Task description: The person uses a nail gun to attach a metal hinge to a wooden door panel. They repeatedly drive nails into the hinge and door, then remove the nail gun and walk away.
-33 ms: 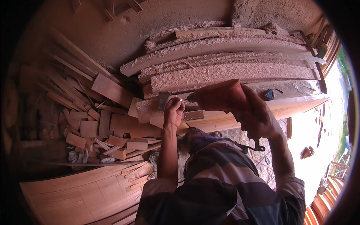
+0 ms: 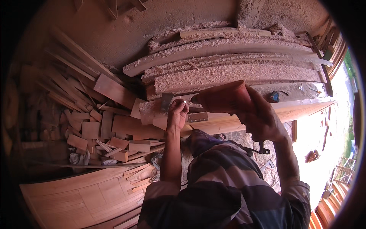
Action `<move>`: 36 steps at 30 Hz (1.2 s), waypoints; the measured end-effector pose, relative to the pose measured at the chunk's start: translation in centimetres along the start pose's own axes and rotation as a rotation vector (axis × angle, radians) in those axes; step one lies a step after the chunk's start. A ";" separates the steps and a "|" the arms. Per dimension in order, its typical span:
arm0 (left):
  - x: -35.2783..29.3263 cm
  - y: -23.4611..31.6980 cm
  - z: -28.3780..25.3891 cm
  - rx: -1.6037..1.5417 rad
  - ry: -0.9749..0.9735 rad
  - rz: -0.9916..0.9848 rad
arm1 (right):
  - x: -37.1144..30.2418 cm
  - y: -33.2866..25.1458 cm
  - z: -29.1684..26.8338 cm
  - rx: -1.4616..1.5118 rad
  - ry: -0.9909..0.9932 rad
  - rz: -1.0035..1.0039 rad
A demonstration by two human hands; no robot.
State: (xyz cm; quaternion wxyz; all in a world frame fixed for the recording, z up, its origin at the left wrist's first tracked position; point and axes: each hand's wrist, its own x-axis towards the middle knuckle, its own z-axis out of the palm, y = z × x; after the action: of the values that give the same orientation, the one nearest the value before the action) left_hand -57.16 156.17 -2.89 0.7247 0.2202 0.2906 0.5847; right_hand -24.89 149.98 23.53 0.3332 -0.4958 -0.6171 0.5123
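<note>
My right hand (image 2: 263,124) is wrapped firmly around the grip of a red power drill (image 2: 225,98), its nose pointing at my left hand (image 2: 177,113). My left thumb and fingertips are pinched almost closed on a small bright piece (image 2: 185,101), too tiny to identify, just beside a drilled metal hinge plate (image 2: 198,117) on the wooden panel's edge (image 2: 301,108).

I look down from the wearer's head through one wide fisheye (straight edges bow toward its rim): shirt (image 2: 228,191) nearest, left hand (image 2: 177,114) and right hand (image 2: 265,122) mid-view, boards (image 2: 228,46) beyond.
</note>
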 end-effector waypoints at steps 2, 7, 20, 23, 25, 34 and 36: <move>-0.2 -0.1 -0.2 -0.011 -0.001 0.007 | 0.4 0.2 0.5 0.001 0.024 -0.044; 0.2 0.0 0.0 -0.023 -0.010 0.006 | 1.1 0.5 0.6 -0.003 -0.007 0.009; -0.6 0.2 1.0 -0.069 0.038 -0.054 | 2.1 0.4 1.6 -0.012 -0.033 0.021; -0.7 0.1 1.0 -0.043 0.031 -0.051 | 2.2 0.4 1.7 -0.038 -0.027 0.014; -0.9 0.0 0.9 -0.032 0.031 -0.055 | 2.2 0.5 1.7 -0.043 -0.030 0.015; -1.0 -0.1 0.4 0.033 -0.039 -0.091 | 2.4 0.3 1.5 -0.123 -0.061 -0.021; -1.0 -0.1 0.2 0.047 -0.046 -0.097 | 2.6 0.4 1.5 -0.129 -0.080 -0.032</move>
State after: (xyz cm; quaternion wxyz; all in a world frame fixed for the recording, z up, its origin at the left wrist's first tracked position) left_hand -57.05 155.14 -2.62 0.7535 0.2364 0.2978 0.5364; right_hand -26.90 152.02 22.55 0.2835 -0.4856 -0.6695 0.4853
